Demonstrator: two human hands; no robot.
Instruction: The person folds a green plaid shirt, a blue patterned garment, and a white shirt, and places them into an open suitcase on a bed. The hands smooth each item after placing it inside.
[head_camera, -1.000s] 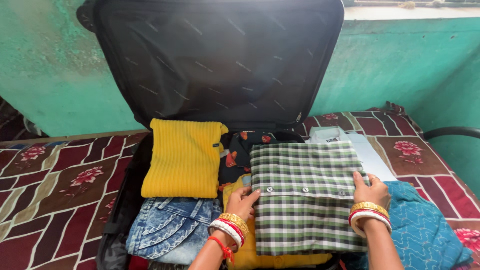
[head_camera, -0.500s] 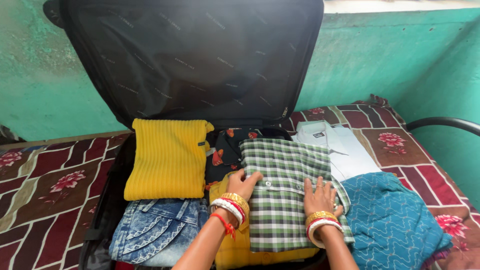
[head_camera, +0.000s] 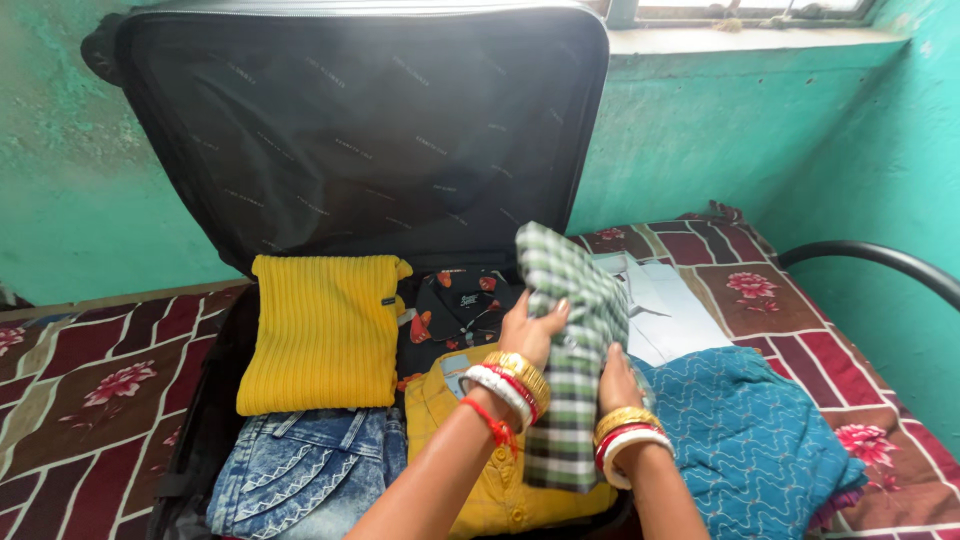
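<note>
Bare forearms, gold, white and red bangles at both wrists, a red thread on the left.

Soft daylight from window (head_camera: 740, 12) above suitcase lid (head_camera: 360, 130); pale haze across lid; scene bright, sharp; slight wide-angle bending at edges.

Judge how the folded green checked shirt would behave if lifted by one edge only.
The green checked shirt is probably floppy: it already bends between the left hand and right hand. It looks light, being thin cloth. Its fold would likely fall open.
</note>
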